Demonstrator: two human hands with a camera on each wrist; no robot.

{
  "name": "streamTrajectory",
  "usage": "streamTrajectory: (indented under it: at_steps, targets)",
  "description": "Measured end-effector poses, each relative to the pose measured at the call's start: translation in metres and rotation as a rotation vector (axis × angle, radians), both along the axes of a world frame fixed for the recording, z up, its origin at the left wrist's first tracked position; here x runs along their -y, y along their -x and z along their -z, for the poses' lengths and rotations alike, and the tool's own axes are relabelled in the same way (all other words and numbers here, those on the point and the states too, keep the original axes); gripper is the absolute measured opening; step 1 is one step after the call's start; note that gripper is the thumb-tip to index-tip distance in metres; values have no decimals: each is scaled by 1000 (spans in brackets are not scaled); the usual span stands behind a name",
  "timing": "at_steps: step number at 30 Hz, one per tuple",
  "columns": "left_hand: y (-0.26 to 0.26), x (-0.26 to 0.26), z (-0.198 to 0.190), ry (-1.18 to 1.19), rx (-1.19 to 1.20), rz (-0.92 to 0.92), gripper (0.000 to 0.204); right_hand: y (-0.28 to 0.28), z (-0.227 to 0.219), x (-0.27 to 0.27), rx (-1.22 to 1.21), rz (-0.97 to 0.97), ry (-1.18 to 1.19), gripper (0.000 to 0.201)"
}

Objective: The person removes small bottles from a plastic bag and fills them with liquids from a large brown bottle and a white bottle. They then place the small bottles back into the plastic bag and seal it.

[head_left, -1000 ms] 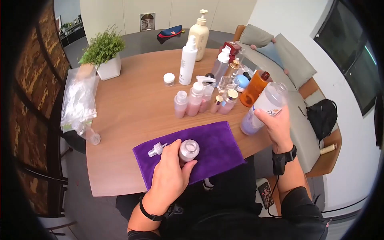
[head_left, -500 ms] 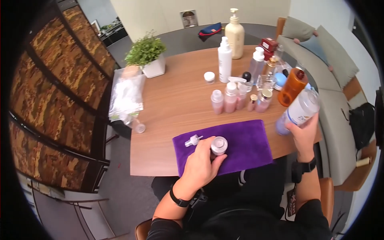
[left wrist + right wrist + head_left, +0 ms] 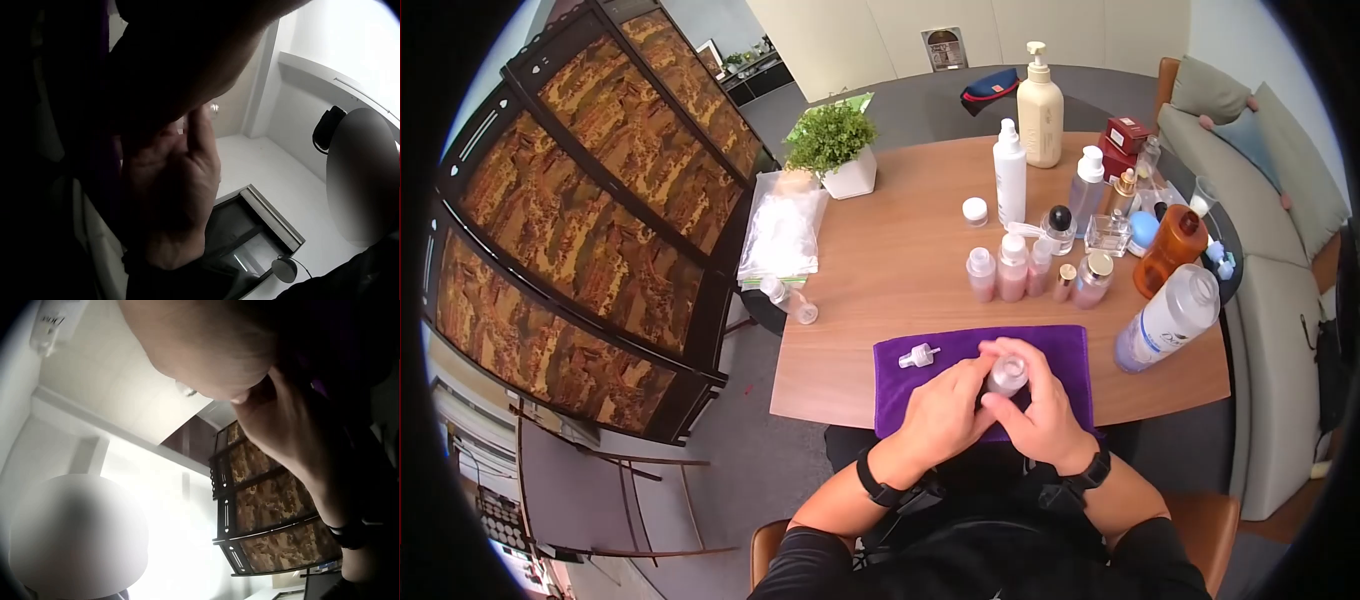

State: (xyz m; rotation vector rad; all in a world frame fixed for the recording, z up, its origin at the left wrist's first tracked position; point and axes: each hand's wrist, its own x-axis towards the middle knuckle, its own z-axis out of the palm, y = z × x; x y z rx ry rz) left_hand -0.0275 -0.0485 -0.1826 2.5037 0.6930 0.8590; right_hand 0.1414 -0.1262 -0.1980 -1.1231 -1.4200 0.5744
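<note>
Both hands are around a small open-necked clear bottle (image 3: 1008, 374) over the purple towel (image 3: 1060, 345) in the head view. My left hand (image 3: 943, 415) grips it from the left, and my right hand (image 3: 1048, 412) curls round it from the right, thumb in front and fingers behind. Most of the bottle's body is hidden by the hands. A clear spray pump top (image 3: 918, 355) lies on the towel, left of the hands. Farther right stands a large clear Dove bottle (image 3: 1165, 325) without a cap. The wrist views show the hands dark and close together.
Behind the towel stand small pink bottles (image 3: 1012, 275) and a gold-capped jar (image 3: 1092, 280). An amber bottle (image 3: 1170, 252), a white spray bottle (image 3: 1009, 180) and a cream pump bottle (image 3: 1040, 110) are beyond. At left are a potted plant (image 3: 850, 175), plastic bag (image 3: 780, 235) and small clear bottle (image 3: 790, 300).
My right hand has let go of the Dove bottle, which now stands at the table's right, and has joined the left hand on the small bottle. The head view has shifted left.
</note>
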Motion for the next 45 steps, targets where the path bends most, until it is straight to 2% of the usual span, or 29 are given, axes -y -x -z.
streamTrajectory:
  at_steps: [3, 5, 7, 11, 13, 14, 16, 17, 19, 20, 22, 25, 27, 32, 35, 37, 38, 40, 41, 43, 44, 45]
  targets:
    - [25, -16, -23, -110, -38, 9, 56, 2, 8, 1, -89, -25, 53, 60]
    - [48, -27, -33, -40, 1, -115, 53, 1, 3, 2, -30, -25, 53, 53]
    - [57, -40, -42, -15, -140, -236, 47, 0, -1, 2, -52, -48, 73, 50]
    - [54, -60, -24, 19, -253, -111, 41, 0, 3, 0, -72, -38, 64, 49]
    - [52, -63, -19, -151, -268, -90, 38, -2, 0, 2, -9, -56, 40, 49]
    - [49, -59, -31, -151, -277, -78, 38, -3, 0, 2, -19, -46, 41, 49]
    - [46, -45, -68, 157, -151, -102, 39, -6, 2, 1, -20, -80, -2, 51]
    - [45, -38, -86, 161, -158, -100, 39, -6, 2, 1, -27, -77, 3, 51]
    - [40, -28, -121, 136, -198, 93, 40, -6, 2, 1, -5, -70, -11, 53]
    - [34, -25, -133, 30, -232, 162, 40, -6, 1, 1, -10, -72, -14, 53]
    - [25, -20, -143, -38, -267, 188, 40, -6, -1, 1, 10, -76, -4, 51]
    - [15, -16, -143, -127, -340, 268, 38, -6, -1, 1, 19, -78, -21, 48]
    - [7, -10, -140, -156, -493, 272, 37, -4, 3, 0, 13, -63, -52, 49]
    - [0, -6, -142, -210, -641, 230, 33, -5, 6, 1, -8, -64, -48, 49]
    - [-2, -9, -145, -174, -713, 228, 38, -5, 7, 1, -20, -77, -51, 49]
    - [-10, -14, -151, -302, -639, 424, 45, -4, 8, 1, -15, -71, -57, 48]
    - [-11, -10, -155, -301, -642, 427, 45, -4, 8, 2, -18, -69, -56, 48]
    - [-15, -1, -163, -168, -541, 250, 48, -5, 7, 2, 8, -67, -73, 51]
    - [-16, 0, -162, -167, -544, 254, 48, -5, 6, 2, 4, -63, -72, 51]
    - [-15, 0, -160, -236, -584, 130, 56, -7, 3, 3, 0, -73, -62, 49]
    - [-12, -1, -156, -236, -584, 130, 56, -6, 3, 3, 0, -73, -61, 49]
    - [-7, -3, -149, -180, -719, 132, 57, -4, 3, 2, 0, -64, -60, 50]
